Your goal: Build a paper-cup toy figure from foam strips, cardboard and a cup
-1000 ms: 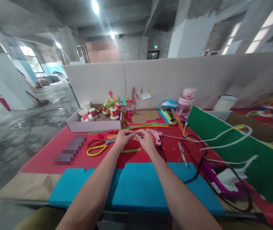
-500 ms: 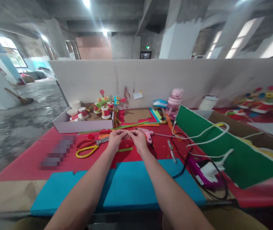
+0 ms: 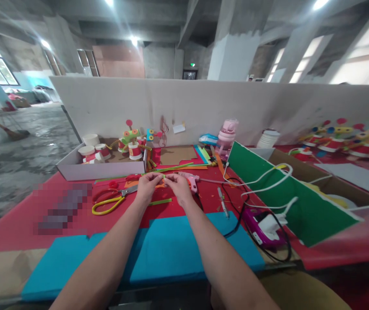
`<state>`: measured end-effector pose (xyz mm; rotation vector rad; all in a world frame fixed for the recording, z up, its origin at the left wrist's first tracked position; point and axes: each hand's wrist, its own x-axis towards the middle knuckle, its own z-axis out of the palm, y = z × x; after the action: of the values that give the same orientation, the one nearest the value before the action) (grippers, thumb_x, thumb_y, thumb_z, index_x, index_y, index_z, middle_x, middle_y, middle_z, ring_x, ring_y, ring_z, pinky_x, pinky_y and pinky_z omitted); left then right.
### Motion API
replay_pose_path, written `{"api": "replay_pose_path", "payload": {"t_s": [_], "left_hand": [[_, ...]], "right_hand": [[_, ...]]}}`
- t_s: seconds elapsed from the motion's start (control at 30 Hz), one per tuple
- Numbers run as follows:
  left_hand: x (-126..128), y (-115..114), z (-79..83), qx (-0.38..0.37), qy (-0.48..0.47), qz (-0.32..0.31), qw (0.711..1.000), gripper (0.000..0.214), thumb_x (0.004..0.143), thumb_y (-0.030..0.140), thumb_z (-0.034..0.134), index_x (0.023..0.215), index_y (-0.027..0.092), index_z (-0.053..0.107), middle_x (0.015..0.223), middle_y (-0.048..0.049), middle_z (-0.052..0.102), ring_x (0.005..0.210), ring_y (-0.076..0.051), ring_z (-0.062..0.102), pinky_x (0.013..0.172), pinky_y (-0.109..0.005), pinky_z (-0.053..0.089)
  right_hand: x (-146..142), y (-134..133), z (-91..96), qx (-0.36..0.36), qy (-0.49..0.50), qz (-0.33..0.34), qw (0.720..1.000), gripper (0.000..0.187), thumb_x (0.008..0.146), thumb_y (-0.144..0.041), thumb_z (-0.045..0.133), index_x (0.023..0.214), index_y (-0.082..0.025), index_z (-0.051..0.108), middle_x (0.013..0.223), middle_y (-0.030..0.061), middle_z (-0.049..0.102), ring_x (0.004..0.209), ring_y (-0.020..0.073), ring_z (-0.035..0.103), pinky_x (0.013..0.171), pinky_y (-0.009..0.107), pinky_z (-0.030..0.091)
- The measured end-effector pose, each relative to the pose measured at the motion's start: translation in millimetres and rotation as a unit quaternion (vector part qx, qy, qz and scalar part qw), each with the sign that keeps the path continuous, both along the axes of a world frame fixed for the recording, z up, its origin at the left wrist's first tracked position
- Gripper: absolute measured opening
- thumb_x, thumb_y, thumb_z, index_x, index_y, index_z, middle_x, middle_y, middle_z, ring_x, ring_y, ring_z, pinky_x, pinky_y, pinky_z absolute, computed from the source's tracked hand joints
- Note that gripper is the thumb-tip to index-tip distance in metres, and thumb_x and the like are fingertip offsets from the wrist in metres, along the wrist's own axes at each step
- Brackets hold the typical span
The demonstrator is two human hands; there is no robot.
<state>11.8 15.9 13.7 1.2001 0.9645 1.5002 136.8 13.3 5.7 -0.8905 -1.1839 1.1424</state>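
My left hand (image 3: 148, 187) and my right hand (image 3: 178, 189) meet over the red table, fingertips pinched together. Between them shows a small bit of yellow-green paper strip (image 3: 164, 176), mostly covered by the fingers. Just behind my right hand lies a pink glue gun (image 3: 189, 177). To the left of my left hand rest scissors (image 3: 115, 201) with red and yellow handles, blades towards the hand. A longer green paper strip (image 3: 161, 201) lies on the table below the hands. Orange paper (image 3: 132, 183) shows partly behind my left hand.
Blue sheets (image 3: 168, 249) lie under my forearms. A white box (image 3: 102, 171) of paper cups and cup figures stands back left. To the right are a pen (image 3: 222, 202), a purple power strip (image 3: 262, 230) with cables, and a green-sided box (image 3: 288, 193). A pale partition (image 3: 123, 99) rises behind.
The view has turned slightly right, so everything sits further left. Both hands stay together, and the yellow-green piece between the fingertips now shows more clearly.
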Motion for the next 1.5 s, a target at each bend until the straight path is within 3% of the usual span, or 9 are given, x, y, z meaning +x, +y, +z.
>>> {"api": "replay_pose_path", "payload": {"t_s": [0.17, 0.47, 0.67, 0.83, 1.07, 1.2, 1.3, 1.5], "left_hand": [[3.4, -1.3, -0.6, 0.036, 0.065, 0.023, 0.997, 0.023, 0.065, 0.034, 0.074, 0.074, 0.013, 0.071, 0.062, -0.0023, 0.066, 0.059, -0.012, 0.057, 0.060, -0.024, 0.044], [8.4, -1.8, -5.2, -0.012, -0.027, -0.046, 0.999, 0.030, 0.056, 0.031, 0.080, 0.075, 0.013, 0.068, 0.063, -0.0018, 0.067, 0.056, -0.012, 0.059, 0.059, -0.024, 0.046], [4.3, 0.5, -5.6, -0.026, -0.053, -0.043, 0.997, 0.032, 0.054, 0.032, 0.081, 0.075, 0.012, 0.067, 0.062, -0.0022, 0.066, 0.056, -0.012, 0.059, 0.059, -0.025, 0.046], [5.1, 0.8, -7.0, -0.012, -0.028, -0.034, 0.999, 0.029, 0.054, 0.030, 0.080, 0.072, 0.012, 0.067, 0.060, -0.0008, 0.064, 0.054, -0.010, 0.056, 0.057, -0.023, 0.044], [2.5, -1.8, -1.6, -0.014, -0.018, -0.029, 0.999, 0.030, 0.055, 0.031, 0.080, 0.075, 0.013, 0.067, 0.061, -0.0012, 0.065, 0.057, -0.011, 0.058, 0.059, -0.024, 0.046], [2.0, -0.2, -3.1, -0.023, -0.041, -0.063, 0.997, 0.035, 0.058, 0.034, 0.080, 0.082, 0.012, 0.068, 0.062, -0.0013, 0.065, 0.055, -0.010, 0.056, 0.058, -0.024, 0.045], [0.9, 1.4, -4.5, -0.019, -0.042, -0.055, 0.997, 0.032, 0.059, 0.035, 0.080, 0.076, 0.011, 0.068, 0.060, -0.0011, 0.064, 0.054, -0.009, 0.055, 0.057, -0.022, 0.044], [-4.0, 3.3, -3.4, -0.114, -0.167, -0.083, 0.976, 0.021, 0.063, 0.022, 0.079, 0.075, 0.012, 0.066, 0.063, -0.0010, 0.063, 0.055, -0.008, 0.057, 0.059, -0.021, 0.049]], "right_hand": [[-2.2, -5.8, 5.6, -0.021, 0.037, -0.029, 0.999, 0.031, 0.066, -0.047, 0.070, 0.070, -0.018, 0.061, 0.057, -0.0021, 0.060, 0.053, 0.0117, 0.056, 0.054, 0.025, 0.048], [1.0, -4.5, 3.9, 0.048, -0.084, -0.099, 0.990, 0.030, 0.072, -0.049, 0.063, 0.067, -0.021, 0.055, 0.057, -0.0019, 0.059, 0.051, 0.0144, 0.057, 0.050, 0.027, 0.049], [0.3, -0.3, -0.6, 0.030, -0.035, -0.030, 0.998, 0.026, 0.074, -0.045, 0.061, 0.074, -0.020, 0.058, 0.060, -0.0014, 0.061, 0.054, 0.0143, 0.059, 0.055, 0.027, 0.051], [-0.9, 0.7, -4.6, 0.043, -0.076, -0.069, 0.994, 0.022, 0.072, -0.040, 0.063, 0.069, -0.021, 0.054, 0.059, -0.0023, 0.059, 0.055, 0.0142, 0.059, 0.052, 0.025, 0.049], [-3.3, 1.0, -3.9, -0.040, 0.046, -0.003, 0.998, 0.030, 0.064, -0.044, 0.070, 0.073, -0.018, 0.059, 0.061, -0.0021, 0.061, 0.055, 0.0110, 0.057, 0.058, 0.025, 0.050], [-2.1, 0.5, -1.6, -0.047, 0.016, -0.023, 0.999, 0.026, 0.063, -0.039, 0.070, 0.071, -0.018, 0.060, 0.058, -0.0021, 0.061, 0.053, 0.0117, 0.057, 0.055, 0.026, 0.049], [-2.3, 0.2, -0.3, -0.024, 0.012, -0.014, 1.000, 0.022, 0.066, -0.036, 0.069, 0.072, -0.017, 0.060, 0.060, -0.0012, 0.062, 0.055, 0.0125, 0.058, 0.056, 0.026, 0.050], [-2.1, -1.8, 2.7, -0.025, 0.088, -0.010, 0.996, 0.028, 0.069, -0.035, 0.067, 0.092, -0.020, 0.064, 0.073, -0.0017, 0.065, 0.059, 0.0096, 0.058, 0.059, 0.023, 0.050]]}}
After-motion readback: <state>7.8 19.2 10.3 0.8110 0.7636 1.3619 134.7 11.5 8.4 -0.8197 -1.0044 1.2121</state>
